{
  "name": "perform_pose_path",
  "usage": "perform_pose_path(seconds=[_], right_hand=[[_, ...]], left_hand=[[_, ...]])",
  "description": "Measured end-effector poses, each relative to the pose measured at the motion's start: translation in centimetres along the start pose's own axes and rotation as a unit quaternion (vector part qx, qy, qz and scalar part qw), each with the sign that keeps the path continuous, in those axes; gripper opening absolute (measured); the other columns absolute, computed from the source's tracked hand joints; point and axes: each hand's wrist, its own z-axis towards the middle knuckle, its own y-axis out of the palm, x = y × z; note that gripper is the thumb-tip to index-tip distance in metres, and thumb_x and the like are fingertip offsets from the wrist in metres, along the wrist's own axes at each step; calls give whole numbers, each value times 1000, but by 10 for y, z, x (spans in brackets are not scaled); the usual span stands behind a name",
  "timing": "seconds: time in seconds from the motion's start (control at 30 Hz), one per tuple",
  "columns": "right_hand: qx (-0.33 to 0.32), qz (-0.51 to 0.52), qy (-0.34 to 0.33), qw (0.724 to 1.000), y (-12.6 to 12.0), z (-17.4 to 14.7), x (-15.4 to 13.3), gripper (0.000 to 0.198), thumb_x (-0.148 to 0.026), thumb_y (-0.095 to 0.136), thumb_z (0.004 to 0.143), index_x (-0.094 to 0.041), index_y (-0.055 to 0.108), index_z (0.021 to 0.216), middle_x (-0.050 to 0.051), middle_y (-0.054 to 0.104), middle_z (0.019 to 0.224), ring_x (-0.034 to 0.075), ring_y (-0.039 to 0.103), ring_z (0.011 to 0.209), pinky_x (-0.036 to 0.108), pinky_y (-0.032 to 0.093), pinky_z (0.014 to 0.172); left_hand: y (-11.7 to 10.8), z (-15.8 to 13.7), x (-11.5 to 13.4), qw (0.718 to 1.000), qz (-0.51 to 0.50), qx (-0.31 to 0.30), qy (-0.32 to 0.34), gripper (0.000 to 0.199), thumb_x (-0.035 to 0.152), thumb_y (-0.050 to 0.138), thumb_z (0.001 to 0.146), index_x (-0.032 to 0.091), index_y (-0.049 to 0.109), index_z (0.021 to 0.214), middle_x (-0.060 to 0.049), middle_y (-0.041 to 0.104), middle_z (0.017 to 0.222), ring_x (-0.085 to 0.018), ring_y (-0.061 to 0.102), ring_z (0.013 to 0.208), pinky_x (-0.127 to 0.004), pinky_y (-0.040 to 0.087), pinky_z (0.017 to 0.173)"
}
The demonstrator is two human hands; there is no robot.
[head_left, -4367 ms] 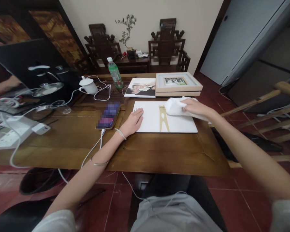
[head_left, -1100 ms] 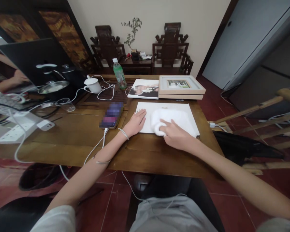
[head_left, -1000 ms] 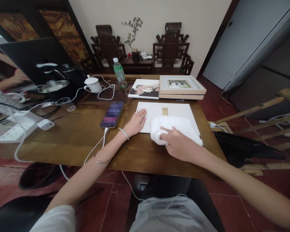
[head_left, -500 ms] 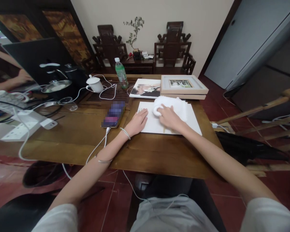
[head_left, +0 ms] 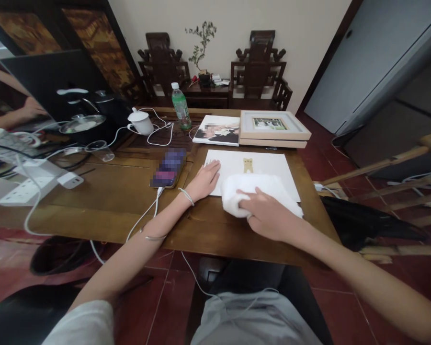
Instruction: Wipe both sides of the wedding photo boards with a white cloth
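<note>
A white board (head_left: 269, 162) with a small tan figure on it lies flat on the wooden table (head_left: 201, 225). My left hand (head_left: 204, 181) rests flat on the board's left edge, fingers stretched out. In my right hand (head_left: 267, 213) is a folded white towel (head_left: 233, 191), gripped at its near side. The towel covers the near part of the board and overlaps its front edge. A phone (head_left: 168, 168) with a cable plugged in lies left of my left hand.
Behind the board are a photo panel (head_left: 217, 130) and stacked picture frames (head_left: 275, 128). A green bottle (head_left: 180, 108), a lidded white cup (head_left: 141, 122), a pot (head_left: 84, 128) and a power strip (head_left: 32, 189) with cables stand to the left. Another person's hand (head_left: 34, 108) shows at far left.
My right hand has drawn the towel toward me across the board, from its middle to its front edge. The tan figure is now uncovered. My left hand stays in place.
</note>
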Motion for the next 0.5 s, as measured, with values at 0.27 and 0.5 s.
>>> perform_pose_path(seconds=[0.27,0.5], right_hand=[[100,-39,123,987,-8,91,45,38,-7,38,80,-13,65,107,20,66,116,34,59,112,55,35,101],[92,-20,-13,995,14,106,24,34,-4,41,75,-14,63,98,19,64,122,32,48,128,61,22,109]], left_hand=[[-2,1,3,1000,-19,0,-7,46,26,35,99,9,49,139,-18,46,151,-27,37,145,-52,30,120],[-14,3,10,977,-130,164,-46,52,41,23,105,13,52,138,-13,56,144,-22,52,134,-41,39,116]])
